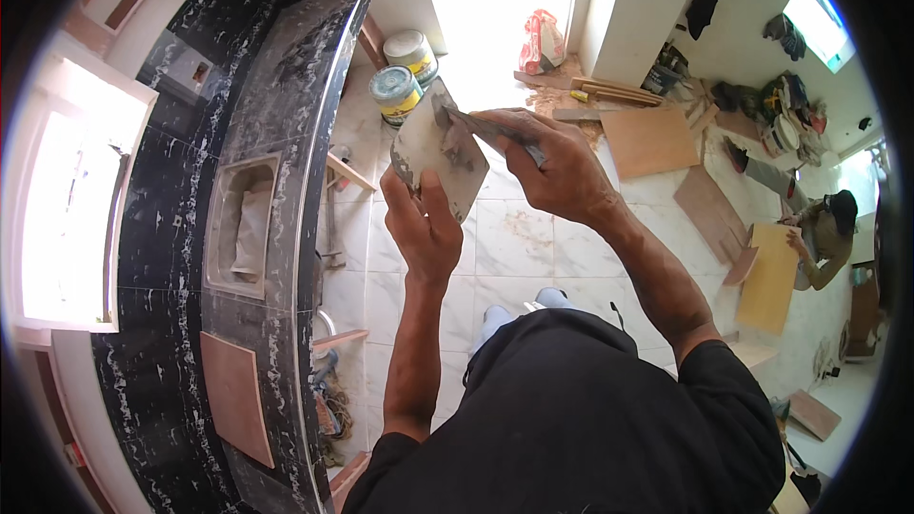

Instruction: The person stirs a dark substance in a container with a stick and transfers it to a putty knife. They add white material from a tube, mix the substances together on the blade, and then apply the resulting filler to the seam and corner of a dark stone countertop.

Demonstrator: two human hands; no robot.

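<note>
Up in front of me, my left hand (425,233) grips a flat, pale, paste-smeared plate (419,140) by its lower edge, thumb and fingers closed on it. A dab of grey paste (459,154) lies on the plate's face. My right hand (562,167) is closed round a putty knife (481,126), its blade against the plate near the upper edge. Most of the knife's handle is hidden by my fingers.
On my left runs a black marbled counter (257,324) with a sink (269,224) and a wooden board (235,400). Two paint buckets (395,93) stand ahead. Boards (649,143) lie on the tiled floor at right, where another person (824,238) handles a board (769,281).
</note>
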